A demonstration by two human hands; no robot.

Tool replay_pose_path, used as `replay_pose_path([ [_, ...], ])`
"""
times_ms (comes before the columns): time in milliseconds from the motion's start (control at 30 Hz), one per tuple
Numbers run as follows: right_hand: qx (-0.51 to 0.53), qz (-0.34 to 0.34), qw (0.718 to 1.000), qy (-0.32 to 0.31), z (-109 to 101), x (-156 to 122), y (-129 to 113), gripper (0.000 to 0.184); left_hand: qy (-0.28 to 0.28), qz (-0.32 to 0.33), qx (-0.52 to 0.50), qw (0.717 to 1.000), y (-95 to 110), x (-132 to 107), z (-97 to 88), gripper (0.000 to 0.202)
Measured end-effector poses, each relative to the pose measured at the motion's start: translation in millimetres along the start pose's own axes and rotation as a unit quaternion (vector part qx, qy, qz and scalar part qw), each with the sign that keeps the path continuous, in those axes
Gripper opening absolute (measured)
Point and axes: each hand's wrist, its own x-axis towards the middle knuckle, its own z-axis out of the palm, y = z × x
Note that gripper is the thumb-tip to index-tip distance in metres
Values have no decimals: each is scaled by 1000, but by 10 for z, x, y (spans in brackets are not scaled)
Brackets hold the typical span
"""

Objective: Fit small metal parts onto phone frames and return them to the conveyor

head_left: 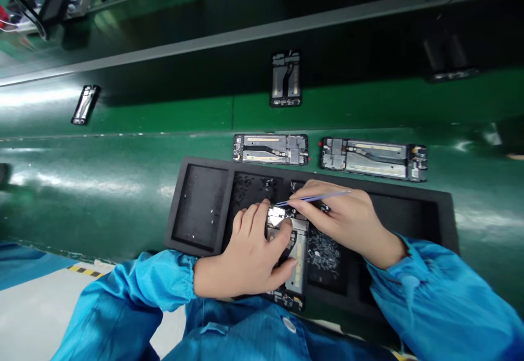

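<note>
An opened phone [300, 257], its inner parts bare, lies upright across the black foam tray [229, 208]. My left hand [257, 249] rests over its left side, the fingers at its top edge and the thumb across its middle, gripping it. In my right hand [344, 213] is a pair of tweezers [315, 197], pinched between thumb and fingers. Their tip points left, at the phone's top end near my left fingertips. Whether the tip holds a part is too small to tell.
Small metal pieces [323, 254] lie in a tray compartment. Beyond the tray are two opened phones, one on the left [266, 149] and one on the right [374, 159]. Further off are another opened phone [285, 80] and a smaller-looking one [85, 105]. Cables and equipment [53, 0] stand at the back left.
</note>
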Motion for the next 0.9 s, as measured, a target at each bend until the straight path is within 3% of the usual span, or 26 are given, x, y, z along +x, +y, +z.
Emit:
replay_pose_path([
  [167, -7, 16, 1000, 2, -20, -44, 20, 11, 4, -1, 9, 1000, 17, -4, 6, 64],
  [367, -29, 122, 982, 142, -67, -43, 20, 10, 8, -9, 34, 999, 41, -3, 18, 66],
  [433, -36, 160, 973, 161, -84, -47, 28, 10, 6, -8, 42, 999, 40, -8, 13, 66],
  [900, -37, 169, 975, 140, -129, -53, 47, 15, -3, 11, 81, 997, -8, 57, -62, 64],
])
